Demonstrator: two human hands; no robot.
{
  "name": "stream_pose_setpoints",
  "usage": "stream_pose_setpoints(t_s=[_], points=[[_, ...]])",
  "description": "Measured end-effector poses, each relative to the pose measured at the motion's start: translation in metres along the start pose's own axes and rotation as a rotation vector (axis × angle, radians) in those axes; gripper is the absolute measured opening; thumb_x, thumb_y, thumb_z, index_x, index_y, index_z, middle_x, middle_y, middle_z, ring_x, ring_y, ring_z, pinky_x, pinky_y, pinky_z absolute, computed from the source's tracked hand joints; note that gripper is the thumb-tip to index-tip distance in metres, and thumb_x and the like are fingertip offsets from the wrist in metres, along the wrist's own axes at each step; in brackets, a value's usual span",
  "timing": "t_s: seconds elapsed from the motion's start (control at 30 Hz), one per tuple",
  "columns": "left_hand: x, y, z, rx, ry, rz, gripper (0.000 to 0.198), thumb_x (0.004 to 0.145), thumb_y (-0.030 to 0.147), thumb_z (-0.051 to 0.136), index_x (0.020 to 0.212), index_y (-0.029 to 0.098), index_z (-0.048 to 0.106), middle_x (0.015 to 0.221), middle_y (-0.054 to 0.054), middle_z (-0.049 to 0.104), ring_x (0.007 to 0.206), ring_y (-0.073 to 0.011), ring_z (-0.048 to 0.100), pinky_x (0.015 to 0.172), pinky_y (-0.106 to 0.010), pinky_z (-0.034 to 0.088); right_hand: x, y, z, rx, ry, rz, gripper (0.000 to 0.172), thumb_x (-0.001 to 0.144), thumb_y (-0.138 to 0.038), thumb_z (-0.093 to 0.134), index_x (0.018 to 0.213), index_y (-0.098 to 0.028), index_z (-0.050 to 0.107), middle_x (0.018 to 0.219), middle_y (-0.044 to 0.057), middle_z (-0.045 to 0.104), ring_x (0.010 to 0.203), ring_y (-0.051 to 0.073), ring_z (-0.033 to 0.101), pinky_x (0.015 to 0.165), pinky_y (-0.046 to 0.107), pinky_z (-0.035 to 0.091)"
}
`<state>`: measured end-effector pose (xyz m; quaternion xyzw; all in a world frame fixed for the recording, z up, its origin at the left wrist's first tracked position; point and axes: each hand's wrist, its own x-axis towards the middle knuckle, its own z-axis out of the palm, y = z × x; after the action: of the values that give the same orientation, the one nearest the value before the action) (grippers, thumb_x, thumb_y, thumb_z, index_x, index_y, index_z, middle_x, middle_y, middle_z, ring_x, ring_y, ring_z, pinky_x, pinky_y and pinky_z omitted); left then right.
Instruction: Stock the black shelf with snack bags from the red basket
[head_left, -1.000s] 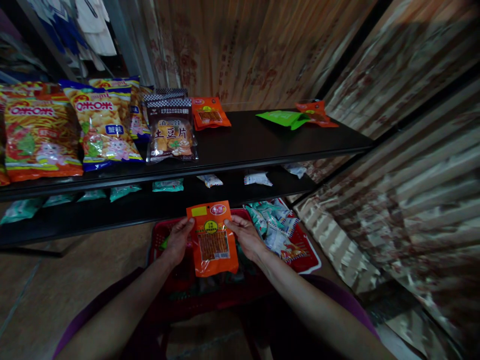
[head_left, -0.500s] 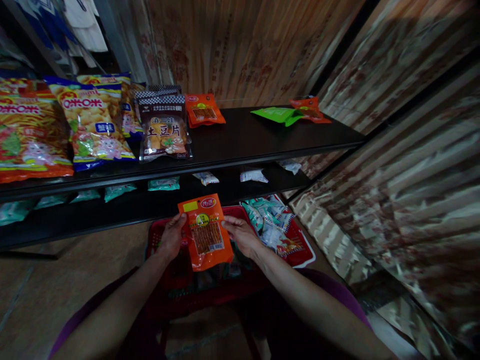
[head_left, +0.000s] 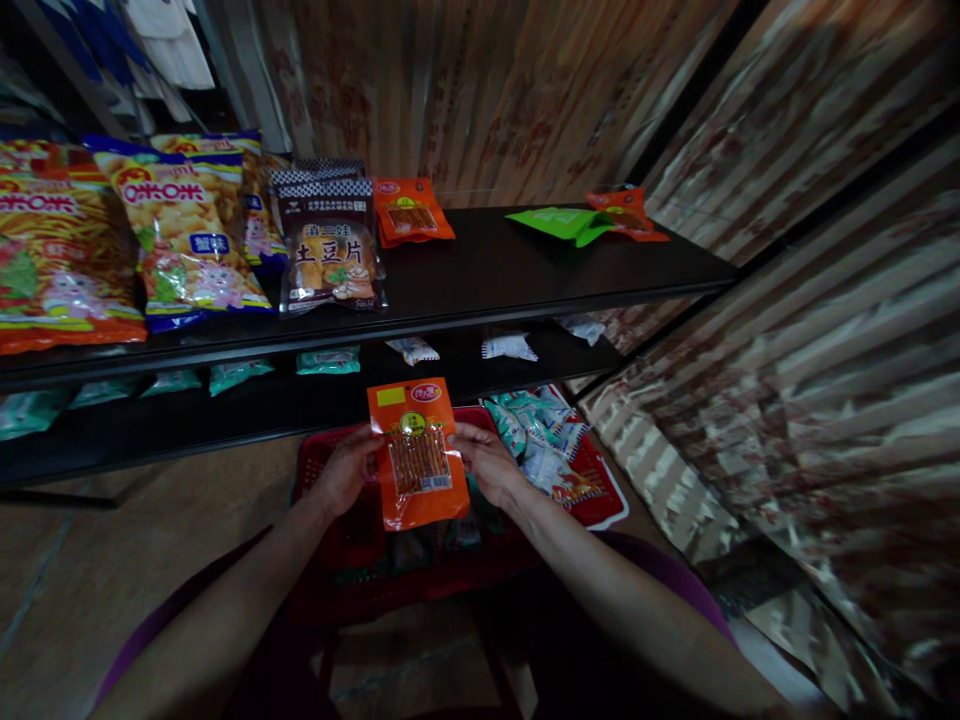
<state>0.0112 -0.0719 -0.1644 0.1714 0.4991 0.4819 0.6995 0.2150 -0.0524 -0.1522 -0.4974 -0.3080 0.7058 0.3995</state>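
Note:
An orange snack packet hangs upright between my two hands, its printed front and clear window facing me. My left hand pinches its left edge, and my right hand grips the right edge. Beneath it is a red basket with a few packets in its dark inside. On the black upper shelf, another orange packet lies beside brown potato-chip bags. A green packet overlaps an orange one near the shelf's right end.
Large yellow-and-blue snack bags stand on the upper shelf at left. The lower shelf bears small teal packets and white ones. A second red basket holds several small packets. Corrugated wall panels rise at right.
The orange packet and both hands have shifted slightly right and up, and the packet is held a little straighter. The view has tilted slightly.

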Motion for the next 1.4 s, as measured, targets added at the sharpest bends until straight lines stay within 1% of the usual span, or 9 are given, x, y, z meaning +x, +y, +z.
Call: stream_pose_setpoints(t_s=[0.17, 0.3, 0.37, 0.5, 0.67, 0.93, 1.2, 1.3, 1.4], points=[[-0.007, -0.005, 0.0, 0.086, -0.121, -0.033, 0.04, 0.06, 0.021, 0.076, 0.099, 0.017, 0.067, 0.091, -0.005, 0.072, 0.072, -0.0151, 0.065, 0.067, -0.027, 0.051, 0.005, 0.002, -0.002, 0.047, 0.044, -0.017, 0.029, 0.053, -0.031, 0.079, 0.078, -0.018, 0.07, 0.076, 0.001, 0.074, 0.067, 0.015, 0.066, 0.063, 0.026, 0.049], [-0.009, -0.006, -0.001, 0.133, -0.154, -0.071, 0.048, 0.058, 0.026, 0.08, 0.103, 0.017, 0.067, 0.091, -0.006, 0.072, 0.076, -0.0179, 0.066, 0.069, -0.03, 0.051, 0.01, 0.003, -0.004, 0.08, 0.112, -0.002, 0.029, 0.055, -0.026, 0.078, 0.081, -0.018, 0.069, 0.074, 0.0, 0.073, 0.067, 0.015, 0.065, 0.063, 0.026, 0.05], [-0.009, -0.006, -0.002, 0.138, -0.15, -0.064, 0.047, 0.057, 0.028, 0.081, 0.101, 0.017, 0.067, 0.091, -0.006, 0.072, 0.076, -0.0182, 0.066, 0.069, -0.03, 0.051, 0.009, 0.001, -0.004, 0.067, 0.099, 0.018, 0.029, 0.056, -0.025, 0.077, 0.083, -0.018, 0.069, 0.075, 0.0, 0.073, 0.066, 0.014, 0.065, 0.063, 0.025, 0.05], [-0.006, -0.005, -0.005, 0.119, -0.113, -0.009, 0.048, 0.058, 0.027, 0.081, 0.103, 0.017, 0.067, 0.094, -0.006, 0.072, 0.075, -0.0174, 0.066, 0.066, -0.029, 0.051, 0.0, 0.0, -0.004, 0.003, -0.032, 0.093, 0.033, 0.056, -0.028, 0.081, 0.086, -0.019, 0.071, 0.08, 0.001, 0.074, 0.066, 0.012, 0.065, 0.062, 0.023, 0.05], [-0.002, -0.004, -0.009, 0.081, -0.028, 0.055, 0.042, 0.056, 0.025, 0.08, 0.095, 0.016, 0.068, 0.087, -0.004, 0.073, 0.07, -0.0151, 0.066, 0.066, -0.027, 0.051, -0.009, 0.009, -0.011, -0.134, -0.096, 0.173, 0.04, 0.052, -0.031, 0.083, 0.088, -0.019, 0.072, 0.083, 0.002, 0.073, 0.072, 0.013, 0.065, 0.07, 0.026, 0.05], [-0.001, -0.006, -0.01, 0.007, -0.033, 0.045, 0.04, 0.057, 0.022, 0.08, 0.094, 0.015, 0.067, 0.086, -0.004, 0.074, 0.071, -0.0161, 0.068, 0.063, -0.025, 0.052, -0.01, 0.015, -0.02, -0.168, -0.172, 0.161, 0.041, 0.054, -0.026, 0.08, 0.092, -0.017, 0.07, 0.085, 0.003, 0.072, 0.075, 0.016, 0.066, 0.077, 0.034, 0.051], [-0.003, -0.006, -0.011, -0.081, -0.013, 0.023, 0.035, 0.064, 0.014, 0.075, 0.098, 0.014, 0.066, 0.09, -0.006, 0.074, 0.076, -0.0178, 0.069, 0.069, -0.029, 0.055, -0.013, 0.016, -0.014, -0.141, -0.165, 0.107, 0.039, 0.054, -0.019, 0.073, 0.092, -0.02, 0.069, 0.086, 0.001, 0.073, 0.073, 0.014, 0.067, 0.071, 0.028, 0.051], [-0.006, -0.005, -0.011, -0.096, -0.03, 0.011, 0.037, 0.065, 0.012, 0.075, 0.101, 0.014, 0.065, 0.089, -0.005, 0.073, 0.074, -0.0177, 0.069, 0.067, -0.03, 0.055, -0.014, 0.015, -0.012, -0.145, -0.152, 0.073, 0.038, 0.054, -0.018, 0.071, 0.092, -0.02, 0.069, 0.084, 0.0, 0.073, 0.07, 0.014, 0.067, 0.067, 0.027, 0.051], [-0.01, -0.004, -0.01, -0.117, -0.069, -0.003, 0.043, 0.063, 0.009, 0.075, 0.104, 0.016, 0.065, 0.091, -0.004, 0.073, 0.078, -0.0186, 0.069, 0.074, -0.033, 0.056, -0.017, 0.011, -0.009, -0.164, -0.159, 0.061, 0.038, 0.054, -0.019, 0.069, 0.091, -0.019, 0.069, 0.082, 0.0, 0.074, 0.069, 0.015, 0.067, 0.066, 0.027, 0.051]])
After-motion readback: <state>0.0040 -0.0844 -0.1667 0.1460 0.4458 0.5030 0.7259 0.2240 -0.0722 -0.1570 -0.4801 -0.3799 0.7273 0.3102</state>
